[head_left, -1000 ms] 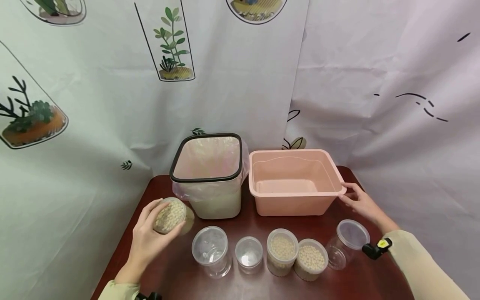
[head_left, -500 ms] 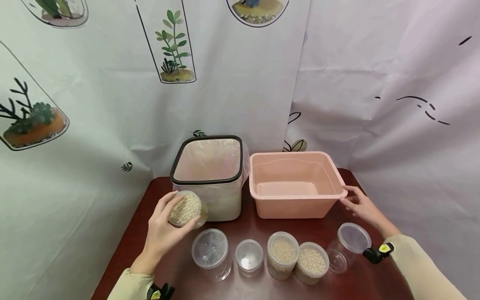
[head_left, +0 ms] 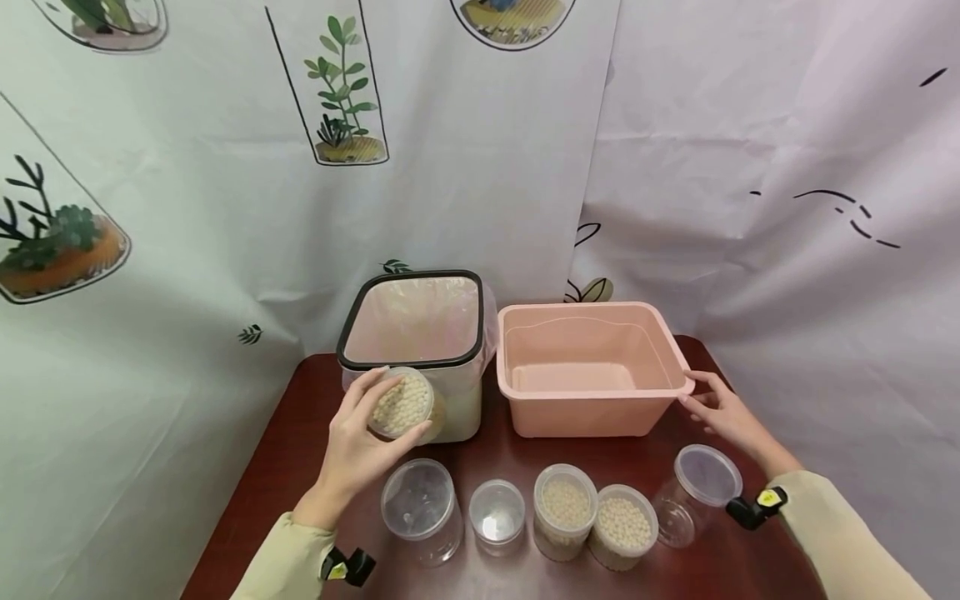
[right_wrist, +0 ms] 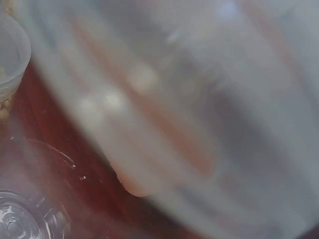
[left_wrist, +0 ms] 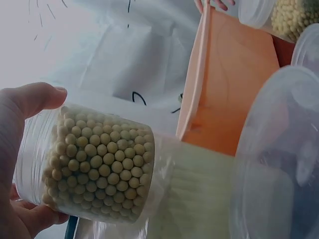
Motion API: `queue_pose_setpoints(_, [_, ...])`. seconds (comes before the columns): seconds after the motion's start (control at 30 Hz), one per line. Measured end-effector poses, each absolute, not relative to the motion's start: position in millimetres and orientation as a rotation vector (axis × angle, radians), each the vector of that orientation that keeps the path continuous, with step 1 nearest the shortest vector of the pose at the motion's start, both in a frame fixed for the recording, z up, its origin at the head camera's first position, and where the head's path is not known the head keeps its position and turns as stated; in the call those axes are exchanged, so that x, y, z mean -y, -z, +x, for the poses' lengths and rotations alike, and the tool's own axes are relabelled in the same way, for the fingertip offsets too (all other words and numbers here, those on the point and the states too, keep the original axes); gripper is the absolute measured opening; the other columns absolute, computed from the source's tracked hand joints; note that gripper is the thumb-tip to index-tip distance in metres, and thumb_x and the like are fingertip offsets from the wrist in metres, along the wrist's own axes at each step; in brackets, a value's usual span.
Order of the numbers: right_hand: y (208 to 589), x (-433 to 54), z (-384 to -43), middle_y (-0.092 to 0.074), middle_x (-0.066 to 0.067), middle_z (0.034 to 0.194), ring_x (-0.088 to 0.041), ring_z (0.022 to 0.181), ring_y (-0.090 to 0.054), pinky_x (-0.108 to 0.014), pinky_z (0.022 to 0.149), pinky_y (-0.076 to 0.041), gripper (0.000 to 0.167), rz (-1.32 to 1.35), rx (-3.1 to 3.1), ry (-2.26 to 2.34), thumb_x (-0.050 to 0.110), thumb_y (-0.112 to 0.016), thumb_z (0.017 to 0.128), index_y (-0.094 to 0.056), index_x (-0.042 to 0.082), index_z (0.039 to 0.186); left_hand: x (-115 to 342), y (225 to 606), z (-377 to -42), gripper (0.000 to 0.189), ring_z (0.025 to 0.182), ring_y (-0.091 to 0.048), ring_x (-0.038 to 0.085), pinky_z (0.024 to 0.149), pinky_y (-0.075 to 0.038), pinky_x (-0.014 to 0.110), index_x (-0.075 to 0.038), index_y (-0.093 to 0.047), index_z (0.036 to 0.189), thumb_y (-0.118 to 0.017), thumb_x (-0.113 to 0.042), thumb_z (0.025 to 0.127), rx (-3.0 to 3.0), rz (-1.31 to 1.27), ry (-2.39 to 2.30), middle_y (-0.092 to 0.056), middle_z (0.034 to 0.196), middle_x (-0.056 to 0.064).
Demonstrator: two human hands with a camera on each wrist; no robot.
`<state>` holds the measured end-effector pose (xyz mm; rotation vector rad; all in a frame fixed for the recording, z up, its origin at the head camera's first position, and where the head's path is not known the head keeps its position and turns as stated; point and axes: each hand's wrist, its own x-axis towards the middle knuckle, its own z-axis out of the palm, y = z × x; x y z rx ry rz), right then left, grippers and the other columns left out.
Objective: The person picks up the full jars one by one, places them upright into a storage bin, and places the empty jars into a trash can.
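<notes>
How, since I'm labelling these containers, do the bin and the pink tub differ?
The bin is taller and narrower; the pink tub is lower and wider. The bin is black-rimmed with a plastic liner; the pink tub is pink-rimmed and unlined. Both stand open-topped on the table.

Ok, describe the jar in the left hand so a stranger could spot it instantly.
On the dark red table, find the black-rimmed bin left of the pink tub. In front of it, the left hand grips a clear jar of small pale balls. Two similar filled jars stand on the table; this one alone is held.
</notes>
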<state>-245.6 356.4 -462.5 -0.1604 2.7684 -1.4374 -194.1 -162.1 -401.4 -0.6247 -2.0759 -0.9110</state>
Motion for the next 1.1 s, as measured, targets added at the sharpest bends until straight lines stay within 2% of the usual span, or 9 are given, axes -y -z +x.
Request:
queue_pose_setpoints(0.23, [462.5, -358.3, -245.7, -0.058, -0.026, 0.096, -0.021, 0.076, -0.062, -0.037, 0.059, -0.051, 0.057, -0.16, -2.766, 1.444, 0.026, -0.054, 0.095, -0.026, 0.005, 0.14, 143.1, 395.4, -201.5, 0.065, 0.111, -0.052, 0.029, 0.09, -0.039, 0.02, -0.007, -0.063, 0.115, -0.087, -0.024, 0.058, 2.073, -0.71, 0.946, -0.051, 0.124, 0.017])
queue_pose_setpoints(0.47, [464.8, -358.4, -246.5, -0.06, -0.017, 0.087, -0.017, 0.07, -0.062, -0.035, 0.057, -0.049, 0.056, -0.146, -2.778, 1.43, 0.027, -0.054, 0.095, -0.028, 0.006, 0.139, 124.0, 390.1, -206.9, 0.067, 0.11, -0.052, 0.028, 0.091, -0.039, 0.021, -0.005, -0.062, 0.116, -0.088, -0.025, 0.058, 2.063, -0.78, 0.976, -0.05, 0.125, 0.017])
queue_pose_setpoints(0.63, [466.5, -357.4, -246.7, -0.059, -0.021, 0.085, -0.024, 0.07, -0.064, -0.039, 0.058, -0.051, 0.057, -0.129, -2.774, 1.45, 0.028, -0.055, 0.094, -0.028, 0.007, 0.14, 112.7, 385.4, -212.1, 0.068, 0.112, -0.051, 0.027, 0.09, -0.042, 0.029, -0.005, -0.06, 0.119, -0.087, -0.028, 0.062, 2.107, -0.814, 0.979, -0.048, 0.126, 0.018])
queue_pose_setpoints(0.77, [467.2, -358.2, -247.9, -0.058, -0.024, 0.085, -0.033, 0.073, -0.064, -0.04, 0.059, -0.052, 0.058, -0.125, -2.767, 1.464, 0.029, -0.055, 0.094, -0.027, 0.008, 0.141, 103.5, 383.5, -217.3, 0.07, 0.113, -0.05, 0.028, 0.09, -0.044, 0.038, -0.003, -0.059, 0.119, -0.087, -0.029, 0.06, 2.115, -0.833, 0.976, -0.048, 0.126, 0.02])
queue_pose_setpoints(0.9, [467.1, -358.7, -249.1, -0.058, -0.023, 0.085, -0.032, 0.073, -0.064, -0.039, 0.058, -0.051, 0.058, -0.122, -2.781, 1.458, 0.029, -0.055, 0.094, -0.027, 0.009, 0.141, 92.6, 380.9, -222.2, 0.071, 0.115, -0.048, 0.028, 0.088, -0.044, 0.043, -0.003, -0.059, 0.119, -0.088, -0.028, 0.06, 2.114, -0.868, 0.988, -0.047, 0.126, 0.022])
queue_pose_setpoints(1.1, [467.9, -356.7, -245.5, -0.059, -0.023, 0.085, -0.024, 0.069, -0.064, -0.039, 0.058, -0.051, 0.057, -0.125, -2.782, 1.459, 0.026, -0.056, 0.094, -0.028, 0.007, 0.14, 77.2, 377.4, -227.1, 0.07, 0.114, -0.048, 0.027, 0.087, -0.045, 0.043, -0.004, -0.06, 0.118, -0.088, -0.03, 0.06, 2.137, -0.869, 0.986, -0.047, 0.126, 0.022])
